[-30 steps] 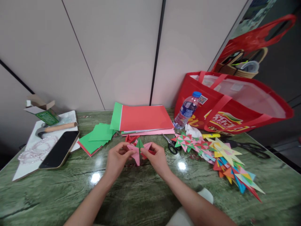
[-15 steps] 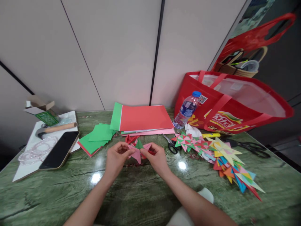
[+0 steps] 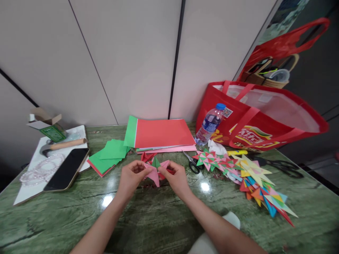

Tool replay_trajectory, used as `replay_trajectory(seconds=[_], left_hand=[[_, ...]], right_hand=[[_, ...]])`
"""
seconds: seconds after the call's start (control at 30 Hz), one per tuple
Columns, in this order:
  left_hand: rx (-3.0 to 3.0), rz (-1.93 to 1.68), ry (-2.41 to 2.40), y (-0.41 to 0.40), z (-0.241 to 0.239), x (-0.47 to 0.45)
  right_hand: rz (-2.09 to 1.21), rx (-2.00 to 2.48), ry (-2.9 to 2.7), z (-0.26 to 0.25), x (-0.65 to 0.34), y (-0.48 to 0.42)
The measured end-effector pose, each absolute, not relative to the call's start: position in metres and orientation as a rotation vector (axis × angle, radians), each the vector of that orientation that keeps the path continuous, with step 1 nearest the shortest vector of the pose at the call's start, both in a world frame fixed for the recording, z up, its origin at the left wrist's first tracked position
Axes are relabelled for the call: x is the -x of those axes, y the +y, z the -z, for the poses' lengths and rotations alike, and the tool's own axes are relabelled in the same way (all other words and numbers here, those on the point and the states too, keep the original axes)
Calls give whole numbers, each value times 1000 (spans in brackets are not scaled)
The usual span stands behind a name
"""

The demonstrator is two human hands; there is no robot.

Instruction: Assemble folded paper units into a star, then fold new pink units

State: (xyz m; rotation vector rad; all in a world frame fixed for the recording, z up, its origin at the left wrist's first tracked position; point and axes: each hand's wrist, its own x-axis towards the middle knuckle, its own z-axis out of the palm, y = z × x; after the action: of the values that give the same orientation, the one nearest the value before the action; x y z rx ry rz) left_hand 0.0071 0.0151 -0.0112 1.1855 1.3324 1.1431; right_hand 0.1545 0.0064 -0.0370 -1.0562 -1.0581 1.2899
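a folded paper (image 3: 152,174), mostly pink with a green tip in its middle, is held between the two hands, over the middle part of the desk (image 3: 148,222); whether the desk is touched by it cannot be told. its left side is pinched by the left hand (image 3: 131,177): the thumb and the forefinger are closed on the pink paper, with only this paper between them. its right side is gripped by the right hand (image 3: 177,177), of which the thumb is laid on the front, near the green tip; the other right fingers (image 3: 173,165) are partly hidden behind the thumb, so their exact bend cannot be told.

just behind, a small red piece (image 3: 147,156) is seen. farther back, near the wall (image 3: 132,60), a stack (image 3: 164,132) of sheets is placed, red on top. to the left, green sheets (image 3: 116,149) are spread in a loose pile. to the right, scissors (image 3: 192,162) are laid, and beside them a row (image 3: 215,162) of many-coloured folded points. behind the row are seen a tissue (image 3: 217,147), a yellow tube (image 3: 237,152), and a bottle (image 3: 210,123) in front of a red bag (image 3: 212,97). at the far left, a phone (image 3: 67,169), beads (image 3: 43,170), a wooden-handled tool (image 3: 67,143) and an opened box (image 3: 54,133) are gathered on a white board (image 3: 25,190).
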Motion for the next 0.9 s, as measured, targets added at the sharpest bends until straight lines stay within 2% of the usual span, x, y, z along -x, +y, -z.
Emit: replay_trajectory(seconds=[0.9], left_hand=[[-1170, -1081, 1209, 13, 12, -7]], right_hand=[[-1310, 1065, -1027, 35, -155, 7]])
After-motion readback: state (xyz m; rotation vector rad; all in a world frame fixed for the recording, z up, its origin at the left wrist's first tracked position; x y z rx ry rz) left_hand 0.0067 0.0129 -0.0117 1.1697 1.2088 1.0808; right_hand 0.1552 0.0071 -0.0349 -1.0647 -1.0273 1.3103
